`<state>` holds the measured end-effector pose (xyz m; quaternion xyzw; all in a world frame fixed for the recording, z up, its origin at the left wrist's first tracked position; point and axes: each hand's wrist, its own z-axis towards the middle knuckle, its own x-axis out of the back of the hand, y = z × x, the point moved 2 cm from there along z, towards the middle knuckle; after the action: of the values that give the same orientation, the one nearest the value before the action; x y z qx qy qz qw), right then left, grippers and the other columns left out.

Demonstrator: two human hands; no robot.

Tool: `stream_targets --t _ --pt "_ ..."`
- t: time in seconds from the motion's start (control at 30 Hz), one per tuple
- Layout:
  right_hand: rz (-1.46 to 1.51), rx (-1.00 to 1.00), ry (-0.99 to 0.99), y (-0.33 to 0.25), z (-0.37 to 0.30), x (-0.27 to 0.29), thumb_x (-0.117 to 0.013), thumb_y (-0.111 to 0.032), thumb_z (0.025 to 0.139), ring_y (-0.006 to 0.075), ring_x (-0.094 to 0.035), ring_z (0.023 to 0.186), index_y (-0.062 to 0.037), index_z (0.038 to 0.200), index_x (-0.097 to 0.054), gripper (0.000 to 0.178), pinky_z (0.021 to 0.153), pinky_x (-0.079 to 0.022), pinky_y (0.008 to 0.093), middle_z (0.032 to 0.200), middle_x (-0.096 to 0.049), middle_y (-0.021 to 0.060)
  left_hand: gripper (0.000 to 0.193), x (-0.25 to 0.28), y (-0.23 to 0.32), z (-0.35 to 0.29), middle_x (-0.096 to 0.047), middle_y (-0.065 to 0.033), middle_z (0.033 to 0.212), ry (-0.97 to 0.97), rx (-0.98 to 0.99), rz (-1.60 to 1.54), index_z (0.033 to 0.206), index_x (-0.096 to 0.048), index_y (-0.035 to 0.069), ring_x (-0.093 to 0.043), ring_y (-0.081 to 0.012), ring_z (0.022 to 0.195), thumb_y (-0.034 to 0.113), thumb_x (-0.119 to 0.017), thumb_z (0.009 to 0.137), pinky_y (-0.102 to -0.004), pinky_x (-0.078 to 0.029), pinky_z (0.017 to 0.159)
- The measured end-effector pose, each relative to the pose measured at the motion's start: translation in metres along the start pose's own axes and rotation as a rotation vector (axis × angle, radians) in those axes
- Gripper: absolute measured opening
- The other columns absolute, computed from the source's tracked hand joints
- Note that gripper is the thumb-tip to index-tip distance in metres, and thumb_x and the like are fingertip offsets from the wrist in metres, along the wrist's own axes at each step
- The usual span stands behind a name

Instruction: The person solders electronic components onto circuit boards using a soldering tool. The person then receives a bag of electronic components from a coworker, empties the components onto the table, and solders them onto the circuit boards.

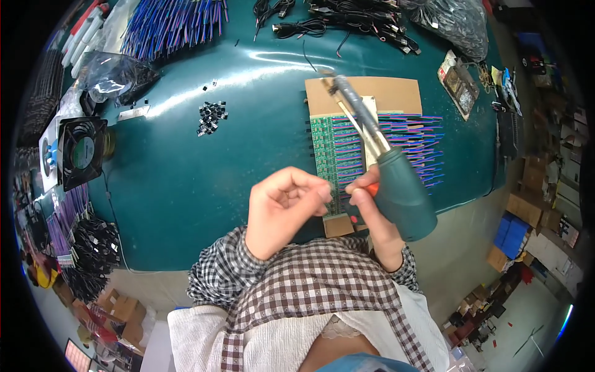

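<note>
My right hand (382,230) is wrapped round a soldering gun (404,192) with a green body, a red trigger and a long metal barrel. The gun tilts up and left, its tip over the far edge of a cardboard sheet (365,93). My left hand (282,208) is closed, thumb against curled fingers, close to the right fingers; anything pinched in it is too small to make out. Beneath the gun lies a row of green circuit boards (323,146) on the cardboard, with blue, pink and black wires (427,146) running off to the right.
Small black connectors (212,118) lie piled at the left centre. A black fan (82,154) stands at the left edge. Blue wire bundles (176,25), black cables (356,22) and a plastic bag (455,28) line the back. A flat packet (458,84) sits at the right.
</note>
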<state>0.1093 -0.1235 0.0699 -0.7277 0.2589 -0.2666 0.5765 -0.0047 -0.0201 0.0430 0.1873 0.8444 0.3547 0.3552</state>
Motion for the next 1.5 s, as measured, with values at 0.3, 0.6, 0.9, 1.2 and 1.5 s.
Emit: stream_targets --t 0.3,0.6,0.9,1.2,1.5 --pt "0.072 -0.076 0.009 0.004 -0.011 0.015 -0.053 0.005 0.074 0.0182 -0.055 0.072 0.0038 0.104 -0.044 0.031 0.058 -0.046 0.0267 0.086 -0.052 0.0113 0.009 0.013 -0.008 0.016 -0.061 -0.0065 0.082 0.031 0.020 0.043 0.087 -0.056 -0.002 -0.057 -0.0082 0.069 0.004 -0.057 0.081 -0.0198 -0.048 0.062" --pt "0.274 -0.029 0.078 0.021 -0.050 0.043 -0.057 -0.021 0.077 0.0191 -0.050 0.065 0.0018 0.099 -0.045 0.034 0.057 -0.043 0.0298 0.082 -0.050 0.0102 0.012 0.029 -0.022 0.039 -0.060 -0.0056 0.081 0.103 0.031 0.155 0.087 -0.056 -0.004 -0.058 -0.0085 0.071 0.004 -0.059 0.079 -0.0198 -0.049 0.062" --pt "0.271 -0.198 0.039 0.025 -0.066 0.046 -0.055 -0.024 0.080 0.0266 -0.054 0.095 0.0029 0.110 -0.042 0.043 0.076 -0.048 0.0345 0.099 -0.051 0.0122 0.011 0.024 -0.030 0.046 -0.060 -0.0065 0.077 0.111 0.003 0.085 0.085 -0.056 -0.004 -0.060 -0.0111 0.067 0.005 -0.058 0.080 -0.0210 -0.050 0.061" --pt "0.443 -0.040 0.184 0.017 -0.045 0.058 -0.054 -0.023 0.081 0.0272 -0.055 0.094 0.0045 0.114 -0.041 0.045 0.074 -0.051 0.0373 0.100 -0.051 0.0125 0.009 0.031 -0.044 0.040 -0.060 -0.0079 0.074 0.115 -0.023 0.095 0.082 -0.055 -0.005 -0.059 -0.0120 0.062 0.003 -0.058 0.079 -0.0220 -0.050 0.059" --pt "0.212 -0.034 0.175 0.025 -0.056 0.053 -0.053 -0.027 0.082 0.0289 -0.053 0.093 0.0067 0.111 -0.042 0.046 0.071 -0.053 0.0366 0.094 -0.052 0.0149 0.010 0.028 -0.030 0.047 -0.061 -0.0083 0.078 0.054 -0.001 0.079 0.084 -0.055 -0.005 -0.061 -0.0136 0.067 0.003 -0.057 0.078 -0.0233 -0.051 0.062"
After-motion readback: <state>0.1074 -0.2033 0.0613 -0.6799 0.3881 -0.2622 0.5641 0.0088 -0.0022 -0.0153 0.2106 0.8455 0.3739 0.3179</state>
